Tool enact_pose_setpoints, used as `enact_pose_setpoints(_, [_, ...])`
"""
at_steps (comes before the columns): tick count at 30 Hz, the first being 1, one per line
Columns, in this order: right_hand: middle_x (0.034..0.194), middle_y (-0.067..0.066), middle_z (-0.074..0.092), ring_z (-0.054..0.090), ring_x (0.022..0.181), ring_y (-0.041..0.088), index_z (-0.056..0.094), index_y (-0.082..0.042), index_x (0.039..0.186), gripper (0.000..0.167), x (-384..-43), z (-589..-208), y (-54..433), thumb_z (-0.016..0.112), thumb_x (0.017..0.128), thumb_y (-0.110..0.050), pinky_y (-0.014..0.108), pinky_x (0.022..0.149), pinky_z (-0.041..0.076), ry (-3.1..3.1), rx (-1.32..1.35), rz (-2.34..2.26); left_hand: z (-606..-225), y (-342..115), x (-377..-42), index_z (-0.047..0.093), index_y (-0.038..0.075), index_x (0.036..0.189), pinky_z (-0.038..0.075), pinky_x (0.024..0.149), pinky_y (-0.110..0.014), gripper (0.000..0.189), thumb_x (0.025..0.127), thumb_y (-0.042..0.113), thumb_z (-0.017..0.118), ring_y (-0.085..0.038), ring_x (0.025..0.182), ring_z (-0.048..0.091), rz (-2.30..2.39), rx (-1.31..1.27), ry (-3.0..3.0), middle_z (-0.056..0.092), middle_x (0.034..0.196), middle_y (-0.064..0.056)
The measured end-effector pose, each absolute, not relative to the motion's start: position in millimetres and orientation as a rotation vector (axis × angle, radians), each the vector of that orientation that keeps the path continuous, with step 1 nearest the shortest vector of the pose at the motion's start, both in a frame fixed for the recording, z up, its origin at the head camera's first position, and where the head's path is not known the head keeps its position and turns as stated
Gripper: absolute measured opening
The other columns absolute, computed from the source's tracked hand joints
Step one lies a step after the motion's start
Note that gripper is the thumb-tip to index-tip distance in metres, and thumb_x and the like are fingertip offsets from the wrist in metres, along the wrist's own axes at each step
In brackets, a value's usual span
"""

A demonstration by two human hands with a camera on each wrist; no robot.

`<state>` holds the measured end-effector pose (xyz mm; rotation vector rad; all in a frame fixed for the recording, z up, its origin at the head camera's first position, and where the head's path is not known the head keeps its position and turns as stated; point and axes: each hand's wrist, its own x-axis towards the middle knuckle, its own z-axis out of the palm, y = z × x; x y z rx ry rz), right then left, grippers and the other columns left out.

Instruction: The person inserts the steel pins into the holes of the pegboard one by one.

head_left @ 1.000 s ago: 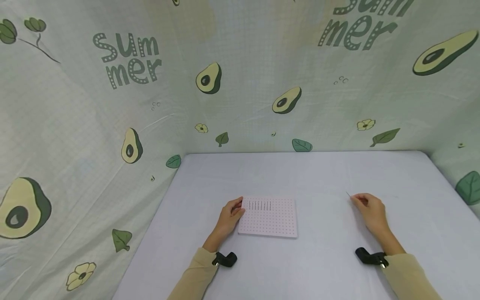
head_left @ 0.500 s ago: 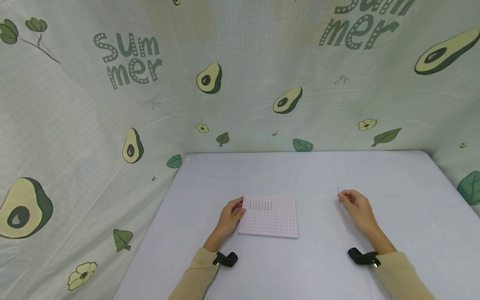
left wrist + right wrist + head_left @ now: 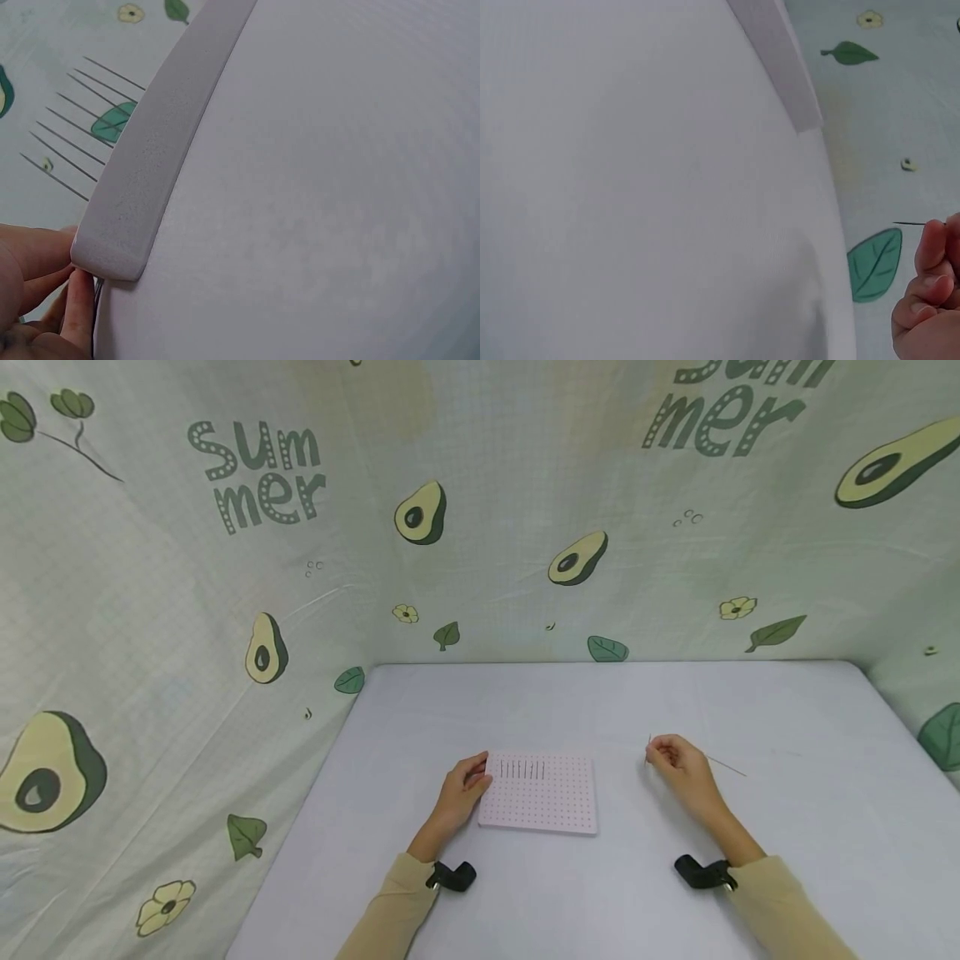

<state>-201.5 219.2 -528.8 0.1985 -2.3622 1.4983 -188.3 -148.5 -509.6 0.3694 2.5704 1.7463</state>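
Observation:
A pale pink board (image 3: pixel 536 806) with a grid of small holes lies left of the table's middle. Several thin dark needles (image 3: pixel 522 769) stand upright in a row near its far left part; the left wrist view shows these needles (image 3: pixel 75 129) from the side. My left hand (image 3: pixel 459 793) grips the board's left edge, thumb and fingers (image 3: pixel 79 307) at the corner. Right of the board, my right hand (image 3: pixel 684 777) pinches one needle (image 3: pixel 909 223) between thumb and fingertips, above the table and apart from the board.
The board stands on a white table (image 3: pixel 630 893). A thin straight line (image 3: pixel 727 766), seemingly a rod or thread, shows just right of my right hand. A curtain (image 3: pixel 495 593) printed with avocados and leaves hangs behind the table's far edge.
My right hand has moved left toward the board with the needle, which has turned from slanting to nearly upright. The thin line behind it has come into view. My left hand stays put.

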Motion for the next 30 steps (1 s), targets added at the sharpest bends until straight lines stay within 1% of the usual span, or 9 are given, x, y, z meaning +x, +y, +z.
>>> enact_pose_setpoints(8, [0.079,0.011,0.062,0.051,0.070,0.005,0.061,0.008,0.094,0.004,-204,-523,190,0.063,0.093,0.005,0.013,0.055,0.044,-2.383,0.283,1.522,-511,-149,-189,0.045,-0.019,0.136,0.043,0.106,-0.051,0.044,0.096,-0.008,0.057,-0.046,0.121,0.050,1.760,0.383,2.574,0.052,0.129,-0.037])
enact_pose_setpoints(14, [0.078,0.007,0.064,0.051,0.067,0.008,0.061,0.005,0.094,0.005,-204,-524,168,0.065,0.092,0.006,0.015,0.053,0.043,-2.399,0.357,1.577,-513,-149,-191,0.045,-0.019,0.136,0.043,0.106,-0.052,0.043,0.096,-0.009,0.057,-0.047,0.121,0.050,1.770,0.378,2.571,0.052,0.129,-0.037])
enact_pose_setpoints(15, [0.077,0.006,0.063,0.050,0.067,0.008,0.061,0.004,0.093,0.005,-205,-524,164,0.065,0.091,0.006,0.015,0.052,0.042,-2.400,0.375,1.584,-518,-151,-193,0.046,-0.017,0.137,0.044,0.106,-0.049,0.044,0.096,-0.007,0.058,-0.045,0.121,0.051,1.764,0.367,2.574,0.052,0.130,-0.035])
enact_pose_setpoints(21, [0.074,0.002,0.055,0.047,0.066,0.009,0.061,0.001,0.093,0.008,-207,-524,140,0.066,0.090,0.006,0.017,0.051,0.040,-2.432,0.460,1.596,-551,-158,-208,0.048,-0.005,0.142,0.044,0.108,-0.038,0.046,0.099,0.005,0.060,-0.032,0.123,0.052,1.728,0.312,2.598,0.056,0.132,-0.021])
enact_pose_setpoints(22, [0.074,0.001,0.054,0.047,0.066,0.009,0.061,0.001,0.093,0.008,-207,-523,136,0.066,0.090,0.006,0.017,0.052,0.040,-2.437,0.473,1.597,-551,-158,-209,0.048,-0.005,0.142,0.044,0.108,-0.039,0.046,0.099,0.005,0.061,-0.033,0.123,0.052,1.731,0.309,2.595,0.056,0.132,-0.021])
enact_pose_setpoints(26, [0.074,-0.001,0.051,0.046,0.067,0.009,0.061,0.001,0.093,0.008,-209,-524,124,0.067,0.090,0.004,0.018,0.053,0.039,-2.435,0.528,1.602,-553,-159,-210,0.049,-0.006,0.142,0.045,0.107,-0.036,0.047,0.098,0.005,0.061,-0.033,0.122,0.052,1.732,0.326,2.603,0.056,0.132,-0.021])
enact_pose_setpoints(30, [0.076,-0.001,0.054,0.047,0.068,0.010,0.061,0.000,0.094,0.007,-210,-528,114,0.067,0.091,0.004,0.018,0.055,0.041,-2.433,0.542,1.629,-553,-159,-209,0.049,-0.007,0.141,0.046,0.107,-0.036,0.046,0.098,0.005,0.061,-0.035,0.122,0.052,1.735,0.342,2.603,0.056,0.132,-0.023])
